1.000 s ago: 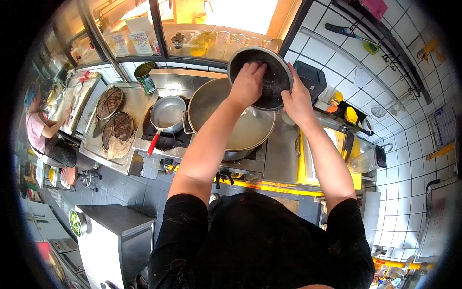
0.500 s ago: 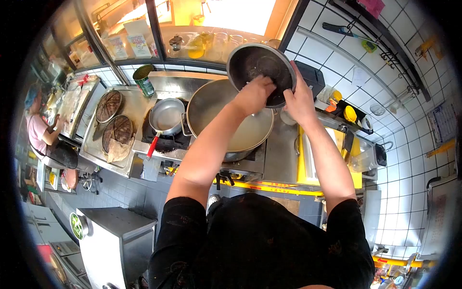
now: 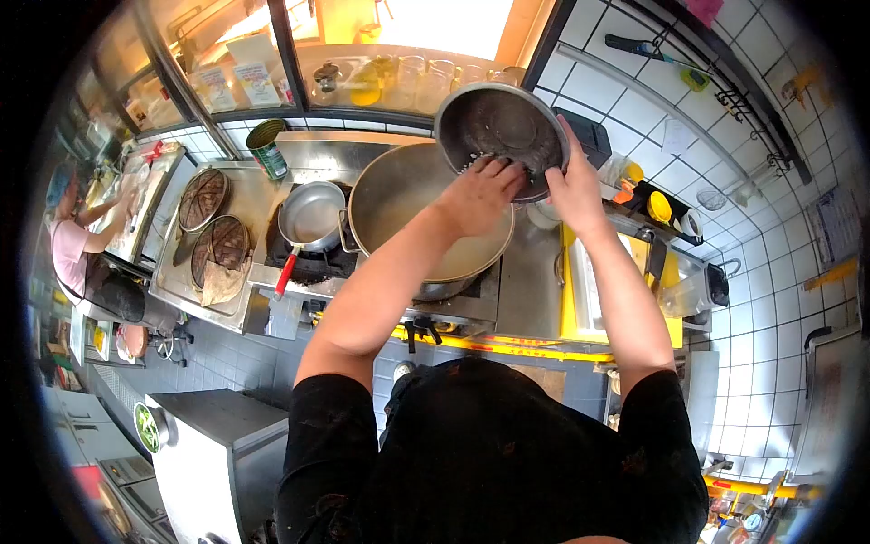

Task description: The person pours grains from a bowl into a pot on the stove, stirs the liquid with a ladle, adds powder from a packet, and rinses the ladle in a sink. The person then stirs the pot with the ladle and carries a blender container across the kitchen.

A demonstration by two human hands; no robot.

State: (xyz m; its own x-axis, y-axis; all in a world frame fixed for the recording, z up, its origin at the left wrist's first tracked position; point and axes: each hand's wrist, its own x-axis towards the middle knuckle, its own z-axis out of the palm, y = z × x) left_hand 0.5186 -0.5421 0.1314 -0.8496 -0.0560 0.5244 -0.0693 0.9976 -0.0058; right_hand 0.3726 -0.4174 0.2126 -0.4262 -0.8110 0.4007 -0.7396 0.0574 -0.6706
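Note:
A dark metal bowl [image 3: 517, 118] is tilted over the large pot [image 3: 385, 195], its inside turned toward me. My right hand [image 3: 575, 186] grips the bowl's right rim, thumb on the near side. Against the lower inner wall rests my left hand [image 3: 480, 195], fingers stretched out and nothing visible in them. Small white bits stick to the bowl's inside near those fingertips. Pale liquid shows in the pot, partly hidden behind my left forearm.
Left of the pot, a saucepan [image 3: 313, 218] with a red handle sits on a burner. Beyond it stand an open tin can [image 3: 267, 150] and two round dark lids [image 3: 220, 252]. A yellow board [image 3: 569, 299] lies at right. A co-worker [image 3: 77, 236] sits far left.
The bowl has shifted slightly right and turned its inside more toward me. My left hand's fingers have gone from curled to spread against the bowl's wall. The right hand keeps its hold.

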